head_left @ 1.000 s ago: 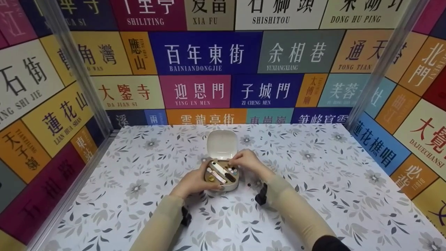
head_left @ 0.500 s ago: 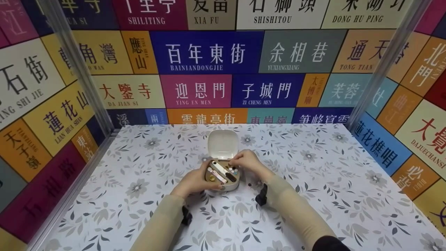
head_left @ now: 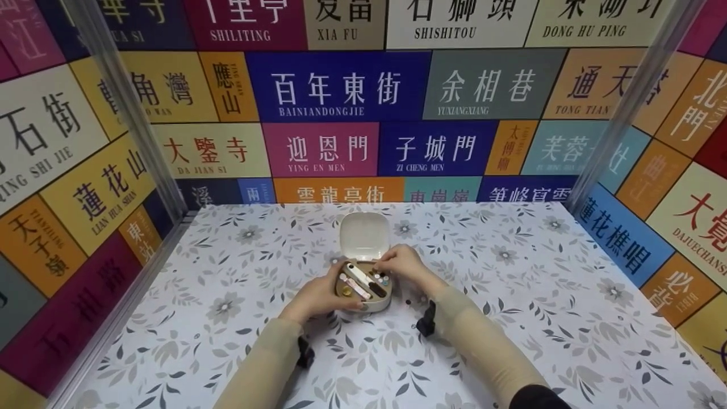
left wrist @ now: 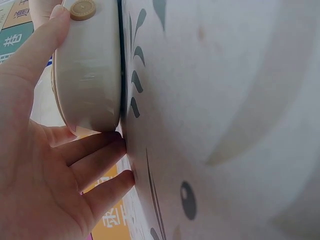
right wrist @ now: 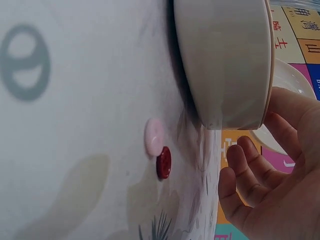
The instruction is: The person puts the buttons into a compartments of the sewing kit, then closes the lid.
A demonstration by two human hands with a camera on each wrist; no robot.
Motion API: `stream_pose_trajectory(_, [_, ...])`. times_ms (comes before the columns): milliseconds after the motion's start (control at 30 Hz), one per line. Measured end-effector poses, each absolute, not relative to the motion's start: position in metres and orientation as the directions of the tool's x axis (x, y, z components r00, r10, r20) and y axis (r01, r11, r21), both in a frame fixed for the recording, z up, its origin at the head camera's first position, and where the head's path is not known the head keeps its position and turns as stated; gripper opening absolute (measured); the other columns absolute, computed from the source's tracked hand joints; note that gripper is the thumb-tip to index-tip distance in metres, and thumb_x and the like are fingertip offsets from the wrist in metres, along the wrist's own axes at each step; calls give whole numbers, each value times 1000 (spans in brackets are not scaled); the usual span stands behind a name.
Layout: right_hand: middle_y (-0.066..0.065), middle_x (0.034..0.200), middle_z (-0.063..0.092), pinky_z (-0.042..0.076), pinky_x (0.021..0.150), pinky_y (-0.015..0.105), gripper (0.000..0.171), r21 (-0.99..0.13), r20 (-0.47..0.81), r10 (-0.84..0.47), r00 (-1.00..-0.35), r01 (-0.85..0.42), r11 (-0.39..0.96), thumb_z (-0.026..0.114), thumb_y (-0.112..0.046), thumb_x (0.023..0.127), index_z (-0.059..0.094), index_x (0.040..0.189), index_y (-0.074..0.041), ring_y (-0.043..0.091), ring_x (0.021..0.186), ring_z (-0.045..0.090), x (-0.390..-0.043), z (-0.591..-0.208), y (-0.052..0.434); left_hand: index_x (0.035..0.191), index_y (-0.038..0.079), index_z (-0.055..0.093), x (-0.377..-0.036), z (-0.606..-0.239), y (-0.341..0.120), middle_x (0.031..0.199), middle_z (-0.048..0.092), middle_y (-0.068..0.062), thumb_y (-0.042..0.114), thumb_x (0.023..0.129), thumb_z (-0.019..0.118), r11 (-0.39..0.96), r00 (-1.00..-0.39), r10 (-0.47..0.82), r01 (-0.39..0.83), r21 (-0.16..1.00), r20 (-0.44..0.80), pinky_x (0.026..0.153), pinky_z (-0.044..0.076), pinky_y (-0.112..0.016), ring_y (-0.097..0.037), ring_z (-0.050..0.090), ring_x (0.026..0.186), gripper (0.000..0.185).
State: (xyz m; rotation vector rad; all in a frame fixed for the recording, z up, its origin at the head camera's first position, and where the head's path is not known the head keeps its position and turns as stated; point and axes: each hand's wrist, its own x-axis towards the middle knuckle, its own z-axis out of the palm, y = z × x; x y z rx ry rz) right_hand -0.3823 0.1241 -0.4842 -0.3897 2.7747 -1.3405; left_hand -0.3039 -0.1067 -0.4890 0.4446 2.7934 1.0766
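A cream sewing box [head_left: 376, 305] stands on the table with its lid [head_left: 364, 236] raised at the back. My left hand [head_left: 314, 295] grips its left side, thumb at the front by a tan button-shaped clasp [left wrist: 82, 9], other fingers around the side. Thumb and index finger of my right hand [head_left: 404, 266] reach over the rim into the back right compartment; its other fingers are loosely curled outside. I cannot tell whether they pinch anything. Inside lie a white stick with a dark end [head_left: 359, 274], a pink-and-white strip [head_left: 359, 288], a gold round piece [head_left: 346, 291] and several small buttons [head_left: 383, 278].
On the tablecloth right of the box lie a pink button [right wrist: 154, 137] and a red button [right wrist: 163, 163], touching or overlapping. A floral cloth [head_left: 255, 267] covers the table. Panels with colourful signs [head_left: 341, 85] stand at the back and both sides.
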Motion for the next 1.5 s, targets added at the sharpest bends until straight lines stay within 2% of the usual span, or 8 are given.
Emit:
stream_pose_trajectory(267, [0,79,66,48,62,23,7,-792,48,-233,-971,-179,584,78,-15,75,78,79,-8,13,71,56,-381,-483,126,156,24,19,-303,-489,-106,134,55,-21,63,62,82,704,-952,307,222,675,-7,98,43,-50,-37,55,116,119])
stream_pose_trajectory(467, [-1,75,70,48,60,23,10,-784,91,-255,-963,-227,578,80,-19,77,79,79,-10,18,69,61,-382,-480,131,156,21,19,-304,-490,-106,135,54,-21,62,63,82,705,-950,311,229,671,-3,98,43,-51,-37,55,116,119])
stream_pose_trajectory(600, [1,78,72,50,66,25,10,-788,112,-252,-961,-240,567,79,-18,78,79,82,-8,20,74,64,-380,-475,137,155,22,21,-304,-490,-106,136,53,-20,61,63,83,698,-950,314,228,678,-4,100,41,-51,-38,54,118,117])
stream_pose_trajectory(833, [7,94,72,51,78,32,19,-792,95,-211,-973,-203,576,78,-19,80,77,90,-3,19,87,63,-375,-470,152,156,25,20,-304,-491,-106,138,52,-16,61,61,84,686,-952,304,206,698,-18,102,39,-52,-36,53,120,120])
stream_pose_trajectory(1067, [6,92,72,51,67,29,16,-805,63,-221,-973,-181,566,75,-18,84,77,93,-4,24,80,63,-373,-470,171,155,27,21,-304,-488,-106,140,51,-16,61,60,84,687,-955,294,191,701,-28,102,38,-53,-37,51,121,119])
stream_pose_trajectory(1200, [5,89,72,52,67,29,14,-804,43,-226,-973,-168,571,75,-17,85,77,93,-5,26,82,65,-370,-473,182,155,27,21,-304,-488,-106,139,51,-18,62,59,84,691,-957,289,189,698,-27,103,38,-53,-38,51,121,121])
stream_pose_trajectory(1400, [6,93,73,54,76,32,18,-798,-12,-206,-978,-115,592,77,-18,83,78,96,-6,19,84,66,-364,-479,199,155,28,22,-302,-489,-106,139,51,-18,61,60,84,678,-955,296,193,710,-23,102,38,-55,-40,52,120,118])
stream_pose_trajectory(1500, [7,93,73,54,77,31,18,-804,-14,-218,-976,-118,583,77,-16,82,78,97,-5,15,83,66,-361,-482,208,155,27,21,-301,-489,-105,139,51,-18,61,61,84,675,-955,297,190,713,-26,102,38,-55,-40,52,120,118])
